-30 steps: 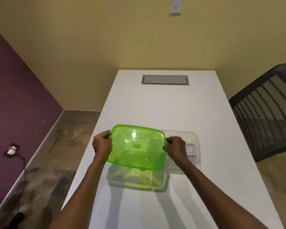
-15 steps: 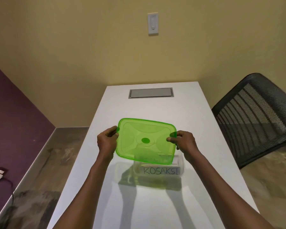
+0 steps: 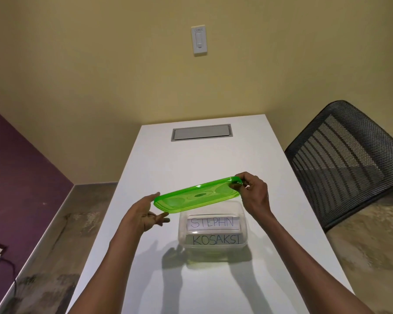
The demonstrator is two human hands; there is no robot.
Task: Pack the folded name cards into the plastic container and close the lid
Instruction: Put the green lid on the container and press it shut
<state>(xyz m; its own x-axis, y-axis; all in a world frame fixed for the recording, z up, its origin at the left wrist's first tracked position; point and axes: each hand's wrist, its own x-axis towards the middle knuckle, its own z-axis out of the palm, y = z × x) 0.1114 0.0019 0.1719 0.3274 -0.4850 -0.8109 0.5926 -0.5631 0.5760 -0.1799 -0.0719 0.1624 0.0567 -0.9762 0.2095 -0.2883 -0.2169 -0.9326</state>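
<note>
Hovering tilted above the clear container (image 3: 212, 225) on the tabletop (image 3: 191, 162): green lid (image 3: 196, 197), long axis left-right, offset leftward. Right hand (image 3: 255, 193) pinched its raised right end; left hand (image 3: 143, 215) lay open beneath the lower end. Name cards (image 3: 211, 223) sat inside.

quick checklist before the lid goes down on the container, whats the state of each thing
1. Cards inside: ok. The STEPHN card and KOSAKSI card sit in the clear container.
2. Cards below the rim: cannot tell.
3. Lid alignment: not ok. The green lid is tilted and offset left of the container.
4. Right hand grip: ok, pinching the lid's right corner.
5. Left hand grip: not ok, fingers open at the left edge, not clamped.
6. Container seated: ok, flat on the white table.
</note>
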